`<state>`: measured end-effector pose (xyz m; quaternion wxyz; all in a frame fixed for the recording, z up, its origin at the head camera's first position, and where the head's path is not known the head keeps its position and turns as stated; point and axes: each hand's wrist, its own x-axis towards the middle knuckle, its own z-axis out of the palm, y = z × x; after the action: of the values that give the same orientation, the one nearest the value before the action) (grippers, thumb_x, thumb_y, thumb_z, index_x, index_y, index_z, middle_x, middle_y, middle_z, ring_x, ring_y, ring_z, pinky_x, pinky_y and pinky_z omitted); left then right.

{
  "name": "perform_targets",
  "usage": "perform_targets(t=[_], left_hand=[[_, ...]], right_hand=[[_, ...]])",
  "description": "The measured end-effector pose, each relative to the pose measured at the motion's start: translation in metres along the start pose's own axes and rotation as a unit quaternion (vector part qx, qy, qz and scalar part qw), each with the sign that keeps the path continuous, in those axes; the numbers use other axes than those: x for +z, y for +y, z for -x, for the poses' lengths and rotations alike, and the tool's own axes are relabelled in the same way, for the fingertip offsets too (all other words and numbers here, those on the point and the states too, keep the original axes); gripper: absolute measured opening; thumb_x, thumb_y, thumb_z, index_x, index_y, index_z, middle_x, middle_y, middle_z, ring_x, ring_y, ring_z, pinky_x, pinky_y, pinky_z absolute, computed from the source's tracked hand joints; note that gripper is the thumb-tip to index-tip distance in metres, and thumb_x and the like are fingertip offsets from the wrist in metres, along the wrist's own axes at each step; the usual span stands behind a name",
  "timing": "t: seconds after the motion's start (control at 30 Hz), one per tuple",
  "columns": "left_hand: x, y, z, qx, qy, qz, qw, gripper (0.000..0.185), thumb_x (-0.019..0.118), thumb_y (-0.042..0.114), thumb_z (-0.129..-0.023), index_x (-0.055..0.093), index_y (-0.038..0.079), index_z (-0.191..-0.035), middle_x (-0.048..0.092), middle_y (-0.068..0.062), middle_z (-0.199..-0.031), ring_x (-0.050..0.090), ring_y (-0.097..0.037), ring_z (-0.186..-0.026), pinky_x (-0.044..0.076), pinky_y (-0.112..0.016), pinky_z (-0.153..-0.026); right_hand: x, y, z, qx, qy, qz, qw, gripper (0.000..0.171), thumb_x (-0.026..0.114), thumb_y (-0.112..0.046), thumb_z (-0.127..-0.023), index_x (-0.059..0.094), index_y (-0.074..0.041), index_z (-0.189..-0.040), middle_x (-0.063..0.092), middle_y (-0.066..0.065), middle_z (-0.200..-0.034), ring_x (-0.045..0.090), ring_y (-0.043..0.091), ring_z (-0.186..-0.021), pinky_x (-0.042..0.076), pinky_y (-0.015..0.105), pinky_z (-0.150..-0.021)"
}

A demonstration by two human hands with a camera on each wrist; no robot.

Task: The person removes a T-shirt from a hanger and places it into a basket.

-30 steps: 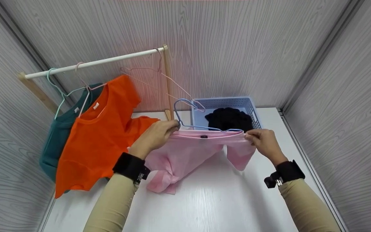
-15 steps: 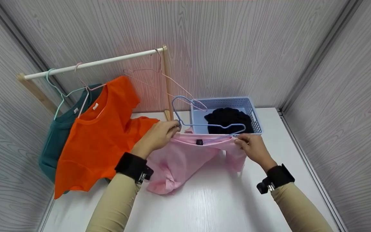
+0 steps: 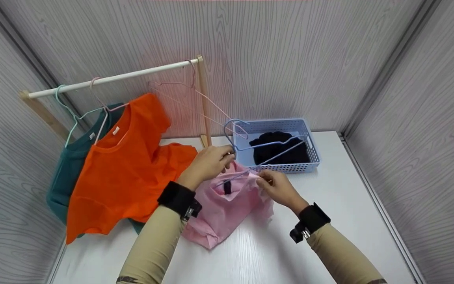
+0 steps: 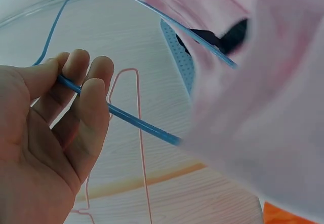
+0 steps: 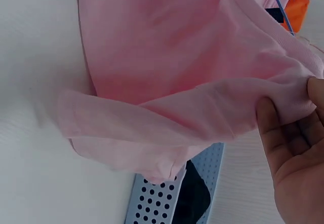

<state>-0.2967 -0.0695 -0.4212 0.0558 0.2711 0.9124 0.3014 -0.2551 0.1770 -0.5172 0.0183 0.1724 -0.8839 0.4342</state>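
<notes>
- Left hand (image 3: 211, 159) had fingers curled round the blue hanger (image 3: 266, 148), gripping the wire just below the hook; left wrist view showed the wire lying across the finger pads (image 4: 81, 89).
- Right hand (image 3: 276, 187) pinched the collar edge of the pink shirt (image 3: 227, 209) betw. thumb and fingers, holding the neck opening up; right wrist view showed the ribbed hem bunched at the fingertips (image 5: 283, 127).
- One hanger arm was already inside the neck opening; the other arm and hook stuck out toward the far edge of the surface (image 3: 329, 221), over the basket.
- Shirt sat mid-surface, lower part slumped and crumpled on it, upper part lifted by both hands.
- Handling, as I judge it: shirt was light, soft, floppy, w/ no shape of its own, so it sags wherever unsupported. Best hold looked like the collar rib, thicker and less stretchy than the body cloth.
- Hanger looked thin, light, stiff wire w/ smooth coating, prob. a bit slippery and apt to twist; the neck under the hook seemed the steadiest grip.
- Blue basket (image 3: 309, 148) stood near the far edge w/ a black garment (image 3: 274, 152) in it.
- At the left edge, a rail (image 3: 112, 79) carried an orange shirt (image 3: 124, 165), a teal shirt (image 3: 65, 173) and a bare pink hanger (image 3: 195, 102).
</notes>
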Motion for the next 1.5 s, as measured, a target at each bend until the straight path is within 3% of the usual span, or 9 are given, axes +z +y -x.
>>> perform_targets(t=[0.2,0.3,0.53,0.7,1.03,1.17,1.27,1.37,1.5], left_hand=[[0.005,0.005,-0.009,0.001,-0.017,0.038,0.9991,0.020,0.047,0.030,-0.103,0.061,0.017,-0.107,0.067,-0.004,-0.080,0.066,-0.014,-0.066,0.053,-0.026,-0.056],[0.008,0.007,-0.012,-0.003,-0.026,0.061,0.9978,0.019,0.047,0.029,-0.104,0.060,0.017,-0.109,0.069,-0.007,-0.081,0.066,-0.014,-0.065,0.053,-0.026,-0.054],[0.017,0.012,-0.017,-0.002,-0.016,0.062,0.9980,0.018,0.046,0.031,-0.104,0.058,0.017,-0.106,0.065,-0.006,-0.078,0.064,-0.015,-0.061,0.052,-0.025,-0.051],[0.024,0.015,-0.021,-0.004,-0.015,0.076,0.9970,0.017,0.045,0.028,-0.104,0.056,0.016,-0.105,0.065,-0.008,-0.079,0.062,-0.012,-0.057,0.052,-0.025,-0.050],[0.032,0.015,-0.026,-0.021,-0.018,0.079,0.9965,0.019,0.045,0.028,-0.104,0.057,0.013,-0.105,0.065,-0.008,-0.079,0.063,-0.015,-0.053,0.051,-0.024,-0.048],[0.027,0.015,-0.023,-0.024,-0.031,0.102,0.9940,0.022,0.045,0.030,-0.104,0.057,0.013,-0.113,0.066,-0.011,-0.082,0.069,-0.027,-0.064,0.051,-0.024,-0.049],[0.019,0.014,-0.018,-0.017,-0.041,0.109,0.9931,0.023,0.047,0.030,-0.104,0.059,0.014,-0.116,0.065,-0.009,-0.080,0.069,-0.028,-0.065,0.052,-0.025,-0.051],[0.008,0.010,-0.013,-0.008,-0.049,0.109,0.9928,0.023,0.049,0.029,-0.103,0.061,0.013,-0.113,0.064,-0.008,-0.077,0.069,-0.027,-0.063,0.055,-0.029,-0.056],[-0.008,0.000,-0.002,-0.013,-0.061,0.100,0.9931,0.021,0.051,0.028,-0.102,0.063,0.013,-0.110,0.063,-0.009,-0.076,0.067,-0.031,-0.062,0.057,-0.032,-0.061]], right_hand=[[0.028,-0.011,-0.003,-0.030,-0.038,-0.006,0.999,0.009,0.065,-0.013,-0.092,0.069,-0.005,-0.095,0.063,0.002,-0.080,0.053,0.008,-0.072,0.046,0.021,-0.064],[0.039,-0.016,-0.003,-0.031,-0.060,-0.011,0.998,0.012,0.066,-0.012,-0.090,0.070,-0.005,-0.099,0.064,0.003,-0.083,0.052,0.008,-0.072,0.046,0.020,-0.064],[0.067,-0.033,-0.002,-0.056,-0.096,0.014,0.994,0.033,0.070,-0.021,-0.089,0.067,-0.007,-0.119,0.071,0.004,-0.112,0.060,0.012,-0.094,0.051,0.030,-0.088],[0.087,-0.043,0.001,-0.092,-0.131,0.022,0.987,0.021,0.071,-0.020,-0.089,0.072,-0.010,-0.106,0.074,0.003,-0.101,0.066,0.014,-0.095,0.052,0.031,-0.091],[0.105,-0.052,0.008,-0.159,-0.145,0.037,0.976,0.006,0.070,-0.012,-0.085,0.069,-0.006,-0.085,0.066,0.006,-0.078,0.053,0.008,-0.075,0.046,0.020,-0.073],[0.102,-0.045,0.014,-0.134,-0.190,0.031,0.972,0.014,0.069,-0.014,-0.089,0.072,-0.009,-0.102,0.071,0.004,-0.089,0.059,0.008,-0.080,0.051,0.021,-0.078],[0.095,-0.030,0.020,-0.122,-0.197,0.027,0.972,0.023,0.066,-0.011,-0.090,0.069,-0.007,-0.113,0.071,0.006,-0.098,0.063,0.013,-0.087,0.054,0.029,-0.083],[0.086,-0.011,0.026,-0.115,-0.178,0.021,0.977,0.024,0.063,-0.004,-0.089,0.068,-0.002,-0.113,0.071,0.011,-0.099,0.065,0.019,-0.089,0.055,0.035,-0.085],[0.069,0.019,0.037,-0.075,-0.162,0.017,0.984,0.021,0.060,-0.001,-0.089,0.069,0.001,-0.108,0.071,0.013,-0.094,0.064,0.018,-0.085,0.053,0.031,-0.080]])
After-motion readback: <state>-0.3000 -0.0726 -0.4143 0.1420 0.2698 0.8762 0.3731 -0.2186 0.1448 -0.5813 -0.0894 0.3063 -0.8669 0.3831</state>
